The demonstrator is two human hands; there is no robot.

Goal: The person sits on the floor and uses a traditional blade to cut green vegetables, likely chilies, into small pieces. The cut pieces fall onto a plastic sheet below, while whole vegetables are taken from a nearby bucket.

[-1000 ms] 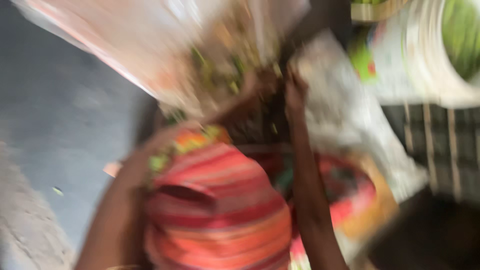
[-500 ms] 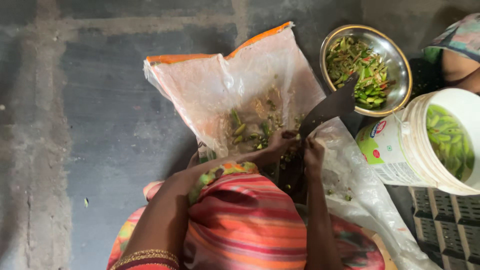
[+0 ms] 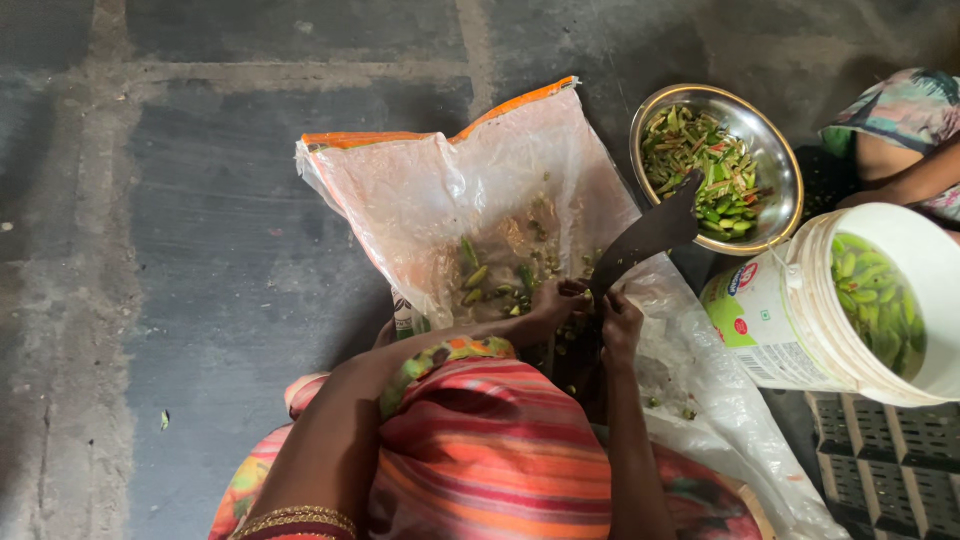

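The person sits on a grey concrete floor [image 3: 200, 250], and the knee in striped orange and pink cloth [image 3: 490, 450] covers the lower part of the view. In front of the knee lies a clear plastic sack [image 3: 440, 200] with an orange edge, spread flat. On it are small green pieces [image 3: 478, 275] and brown scraps, near the hands.

A dark curved blade [image 3: 645, 238] stands upright between the two hands and rises toward the upper right; its lower end is hidden behind the hands. The left hand [image 3: 555, 305] is just left of the blade, fingers bent and close together, pinching something small against it; I cannot tell what exactly. The right hand [image 3: 620, 325] is just right of the blade, fingers curled inward, touching the same spot.

Behind the blade tip is a round steel bowl [image 3: 775, 150], filled with cut green and reddish pieces. At right a white plastic bucket [image 3: 790, 330] lies tilted, with green pods inside. Another person's arm [image 3: 915, 180] is at the upper right corner.
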